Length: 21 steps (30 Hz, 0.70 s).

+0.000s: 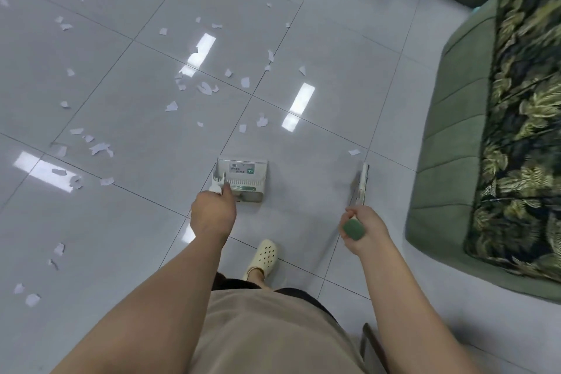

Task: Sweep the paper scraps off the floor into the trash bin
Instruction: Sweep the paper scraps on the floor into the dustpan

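Beyond both hands' fingers [349, 218], paper scraps [206, 88] litter the floor [121, 76].

Bright, even overhead light; rectangular glare patches on floor [127, 222]; edges bowed, broom [361, 182] perhaps motion-blurred.

Just beyond our right hand [361, 226] the broom [361, 182] blurs, and our left hand [212, 212] hides the dustpan [246, 174] handle.

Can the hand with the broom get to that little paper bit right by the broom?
Probably yes. The right hand grips the broom, and the paper scrap lies on bare floor just beyond the broom head, with nothing between them.
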Motion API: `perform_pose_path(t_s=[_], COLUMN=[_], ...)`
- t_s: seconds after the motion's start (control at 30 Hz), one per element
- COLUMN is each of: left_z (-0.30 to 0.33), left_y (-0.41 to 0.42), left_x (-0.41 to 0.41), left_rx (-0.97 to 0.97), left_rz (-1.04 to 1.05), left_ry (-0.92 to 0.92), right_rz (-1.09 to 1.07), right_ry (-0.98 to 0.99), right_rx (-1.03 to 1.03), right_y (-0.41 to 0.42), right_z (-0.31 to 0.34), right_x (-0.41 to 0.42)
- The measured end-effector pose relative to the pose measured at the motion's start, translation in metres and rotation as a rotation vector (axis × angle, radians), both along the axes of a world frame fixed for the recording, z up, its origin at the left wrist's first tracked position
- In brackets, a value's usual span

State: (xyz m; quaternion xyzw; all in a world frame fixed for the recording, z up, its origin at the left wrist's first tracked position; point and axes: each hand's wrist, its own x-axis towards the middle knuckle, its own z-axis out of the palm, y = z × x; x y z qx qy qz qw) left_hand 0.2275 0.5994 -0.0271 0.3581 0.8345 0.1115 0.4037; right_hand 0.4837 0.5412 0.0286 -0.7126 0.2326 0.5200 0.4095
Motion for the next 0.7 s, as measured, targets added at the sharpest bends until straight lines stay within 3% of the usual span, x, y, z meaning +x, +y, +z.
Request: perform_pose_path(t_s=[0.23, 0.43, 0.53, 0.7], left_z=[0.001, -0.021, -0.026, -0.023], left_y=[0.032, 0.075, 0.09, 0.124], left_x=[0.014, 0.001, -0.011, -0.037], left_rx=[0.024, -0.005, -0.031, -0.066], left_rz=[-0.042, -0.079, -0.044, -0.007], left_ry=[0.027, 0.069, 0.091, 0.1], right_rz=[0.009, 0.031, 0.268, 0.86], right_ry=[-0.09, 0.012, 0.079, 0.099], right_rx=[-0.032, -0.064, -0.181, -0.343], right_y=[0.027, 0.075, 0.109, 0.17], right_z=[-0.019, -0.047, -0.057, -0.067], right_x=[0.054, 0.098, 0.087, 0.001])
